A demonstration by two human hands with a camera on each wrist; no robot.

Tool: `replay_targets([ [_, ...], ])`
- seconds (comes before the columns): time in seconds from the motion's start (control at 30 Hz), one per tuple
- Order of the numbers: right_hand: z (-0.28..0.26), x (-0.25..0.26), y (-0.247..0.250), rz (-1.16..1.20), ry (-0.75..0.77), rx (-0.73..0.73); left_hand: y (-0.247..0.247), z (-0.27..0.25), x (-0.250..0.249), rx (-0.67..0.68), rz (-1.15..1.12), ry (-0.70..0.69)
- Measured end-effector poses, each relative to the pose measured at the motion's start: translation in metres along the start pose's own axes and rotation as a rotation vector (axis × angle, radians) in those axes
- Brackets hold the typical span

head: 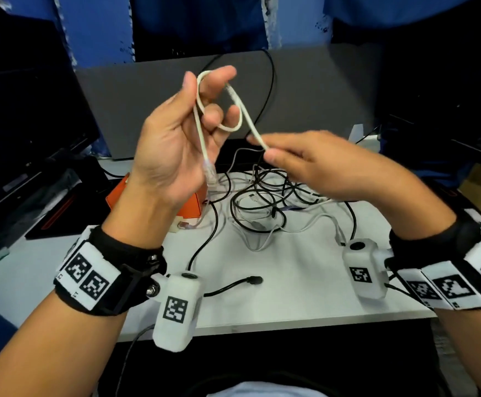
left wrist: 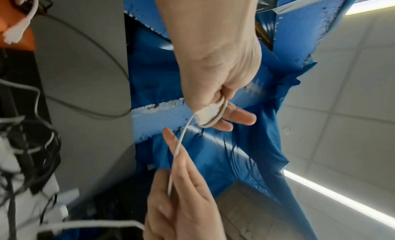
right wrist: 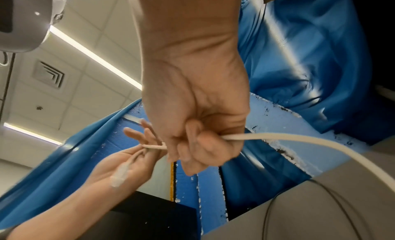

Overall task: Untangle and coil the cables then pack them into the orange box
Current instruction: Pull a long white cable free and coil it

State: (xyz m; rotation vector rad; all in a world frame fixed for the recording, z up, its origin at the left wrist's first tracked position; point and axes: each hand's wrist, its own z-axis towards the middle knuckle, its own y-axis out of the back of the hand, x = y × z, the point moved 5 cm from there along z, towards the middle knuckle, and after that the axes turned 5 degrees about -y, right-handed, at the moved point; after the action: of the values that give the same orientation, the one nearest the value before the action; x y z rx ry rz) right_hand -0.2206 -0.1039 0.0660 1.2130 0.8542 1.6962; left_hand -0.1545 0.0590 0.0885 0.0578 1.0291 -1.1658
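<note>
Left hand (head: pixel 173 138): fingers looped through white cable (head: pixel 200 121), gripping it.
Right hand (head: pixel 313 164): pinches the same cable.
Below hands: tangled cables (head: pixel 268 202), orange box (head: pixel 187 206).

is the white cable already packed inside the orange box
No, the white cable is up in the air, looped over the left hand, above the orange box.

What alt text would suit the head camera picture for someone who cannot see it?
Two raised hands coil a white cable: the left hand holds its loops, the right hand pinches the strand. Below lie tangled cables on a white table, beside an orange box.
</note>
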Motion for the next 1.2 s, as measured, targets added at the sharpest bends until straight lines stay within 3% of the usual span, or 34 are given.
replay_targets([
  [0.1, -0.01, 0.019, -0.017, -0.066, 0.077, 0.188, 0.007, 0.0, -0.001, -0.115, 0.389, -0.061],
  [0.17, -0.016, 0.033, -0.022, -0.081, 0.163, 0.216, 0.007, -0.002, 0.0, -0.132, 0.732, -0.106],
  [0.23, -0.018, 0.041, -0.014, -0.058, 0.21, 0.132, 0.002, -0.003, 0.001, -0.078, 1.094, -0.143],
  [0.3, -0.017, 0.04, 0.0, -0.027, 0.203, -0.029, 0.005, -0.003, 0.007, -0.03, 1.24, -0.081],
  [0.37, -0.016, 0.036, 0.012, 0.073, 0.174, -0.194, 0.007, -0.005, 0.014, 0.044, 1.215, 0.012],
  [0.5, -0.015, 0.026, 0.022, 0.246, 0.143, -0.375, -0.006, -0.012, 0.02, 0.227, 0.897, 0.162],
  [0.6, -0.009, 0.019, 0.018, 0.206, 0.096, -0.37, -0.004, -0.014, 0.018, 0.253, 0.746, 0.22],
  [0.83, -0.004, 0.014, 0.013, 0.117, 0.098, -0.345, -0.001, -0.014, 0.026, 0.333, 0.66, 0.26],
  [0.97, -0.004, 0.012, 0.015, 0.086, 0.111, -0.384, -0.014, -0.022, 0.037, 0.36, 0.441, 0.327],
  [1.2, -0.012, 0.019, 0.03, 0.269, 0.236, -0.504, -0.03, -0.026, 0.044, 0.317, 0.119, 0.34],
])
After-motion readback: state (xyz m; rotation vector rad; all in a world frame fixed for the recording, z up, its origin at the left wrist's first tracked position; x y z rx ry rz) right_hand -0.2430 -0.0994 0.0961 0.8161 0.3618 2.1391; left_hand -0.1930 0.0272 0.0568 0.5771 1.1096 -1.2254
